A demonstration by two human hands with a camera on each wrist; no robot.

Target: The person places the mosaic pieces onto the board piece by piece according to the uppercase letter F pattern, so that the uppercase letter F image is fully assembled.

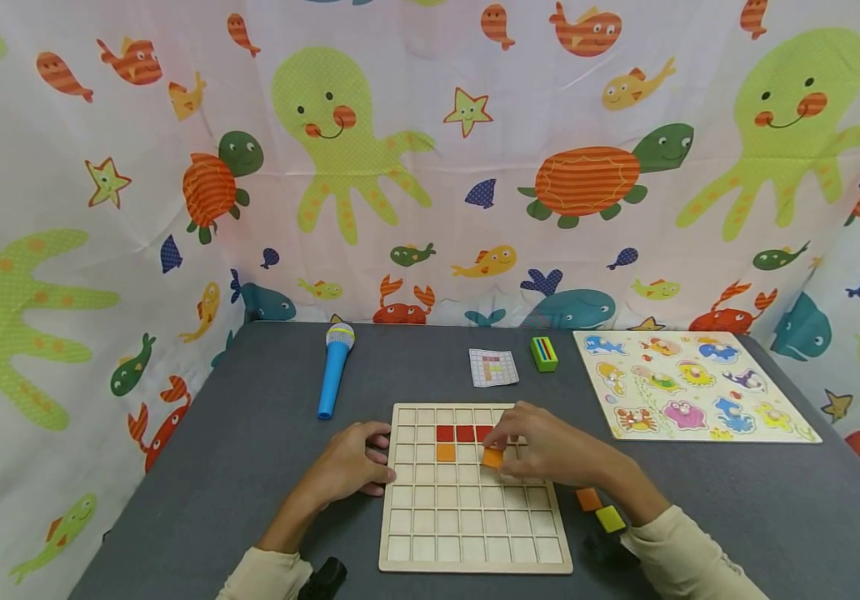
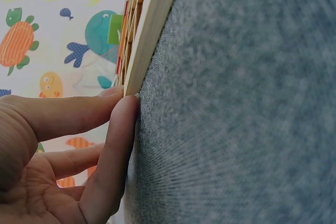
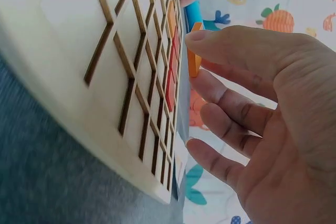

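A wooden grid board (image 1: 472, 525) lies on the table, with red square tiles (image 1: 464, 433) in a row and an orange tile (image 1: 446, 452) below the leftmost of them. My left hand (image 1: 351, 462) holds the board's left edge; in the left wrist view, its fingertips (image 2: 126, 106) meet at the pale wooden rim (image 2: 152, 35). Over the grid, my right hand (image 1: 550, 446) pinches another orange tile (image 3: 195, 59) between thumb and finger, its other fingers loosely bent. That tile is tilted in the head view, below the right end of the red row, which the hand partly hides.
Right of the board lie an orange tile (image 1: 589, 500) and a yellow-green tile (image 1: 611, 519), near my right forearm. Farther back are a blue toy microphone (image 1: 333, 375), a printed grid card (image 1: 493, 368), a small green box (image 1: 544, 354) and an animal puzzle board (image 1: 707, 400).
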